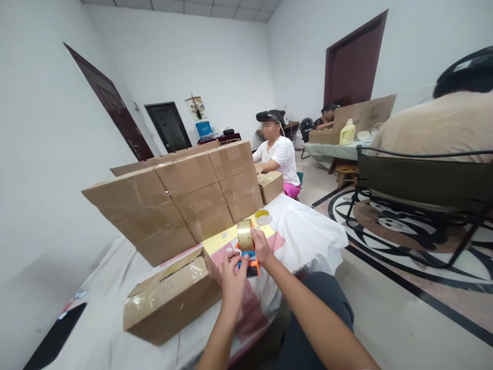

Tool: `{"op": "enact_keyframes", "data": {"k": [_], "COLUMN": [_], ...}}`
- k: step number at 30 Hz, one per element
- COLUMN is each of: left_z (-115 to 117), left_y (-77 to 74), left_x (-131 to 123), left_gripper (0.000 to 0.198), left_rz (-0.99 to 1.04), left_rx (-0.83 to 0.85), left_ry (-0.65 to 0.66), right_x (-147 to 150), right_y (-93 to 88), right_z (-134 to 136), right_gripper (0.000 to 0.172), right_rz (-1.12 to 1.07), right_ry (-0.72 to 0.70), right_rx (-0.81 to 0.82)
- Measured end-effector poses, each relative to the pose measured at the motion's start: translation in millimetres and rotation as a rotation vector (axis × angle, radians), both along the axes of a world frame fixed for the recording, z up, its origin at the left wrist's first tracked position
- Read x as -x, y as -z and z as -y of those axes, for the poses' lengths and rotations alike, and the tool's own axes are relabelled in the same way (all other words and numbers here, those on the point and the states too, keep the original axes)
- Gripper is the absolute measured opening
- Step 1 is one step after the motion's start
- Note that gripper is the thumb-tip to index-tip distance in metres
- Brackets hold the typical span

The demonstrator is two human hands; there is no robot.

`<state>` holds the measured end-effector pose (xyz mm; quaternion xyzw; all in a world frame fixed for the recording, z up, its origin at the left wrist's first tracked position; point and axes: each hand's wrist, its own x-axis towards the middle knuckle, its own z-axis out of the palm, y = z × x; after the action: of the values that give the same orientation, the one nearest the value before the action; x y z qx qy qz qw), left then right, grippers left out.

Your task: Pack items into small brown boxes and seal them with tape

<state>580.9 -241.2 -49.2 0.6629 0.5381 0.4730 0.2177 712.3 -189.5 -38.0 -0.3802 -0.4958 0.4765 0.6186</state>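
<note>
An orange and blue tape dispenser (253, 268) is held above the near edge of the cloth-covered table, with a wide roll of clear, yellowish packing tape (245, 236) on it. My right hand (261, 246) is closed around its right side by the roll. The fingers of my left hand (233, 267) are bent in at its lower left, against the blue part; what the fingertips pinch is partly hidden. Just left of my left hand lies a closed cardboard box (177, 300) with tape across its top. A second tape roll (262, 217) rests on the table beyond my right hand.
A tall cardboard partition (192, 192) stands across the table, which has a white cloth (308, 226). Across it sits a person in white (279, 156) beside another box (271, 186). To the right, another person (435, 123) sits in a dark chair (427, 177).
</note>
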Motion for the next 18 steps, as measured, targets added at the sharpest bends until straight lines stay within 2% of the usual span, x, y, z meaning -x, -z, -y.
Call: {"op": "enact_keyframes", "data": {"k": [4,8,10,15,18], "left_z": [10.4,28.7,38.4,54.8,59.0], "left_y": [-10.6,-17.5,-15.0,3.4,11.2], "left_x": [-7.3,-12.2,-13.4,-12.1,-6.7], "left_gripper": [0.047,0.044,0.040,0.030,0.028], "left_rz": [0.055,0.230,0.269,0.122,0.061], "left_rx": [-0.027,-0.007,-0.004,-0.055,-0.093], "left_ry": [0.051,0.047,0.039,0.030,-0.004], "right_x": [2.0,1.0,-1.5,-7.0,-3.6], "right_y": [-8.9,-17.4,-21.6,-29.8,-31.2], "right_z": [3.4,4.3,3.8,1.1,1.9], "right_gripper": [0.064,0.065,0.064,0.059,0.057], "right_rz": [0.082,0.018,-0.040,-0.291,-0.431], "right_ry": [0.109,0.203,0.213,0.289,0.230], "right_rx": [-0.136,-0.147,-0.135,0.003,0.072]}}
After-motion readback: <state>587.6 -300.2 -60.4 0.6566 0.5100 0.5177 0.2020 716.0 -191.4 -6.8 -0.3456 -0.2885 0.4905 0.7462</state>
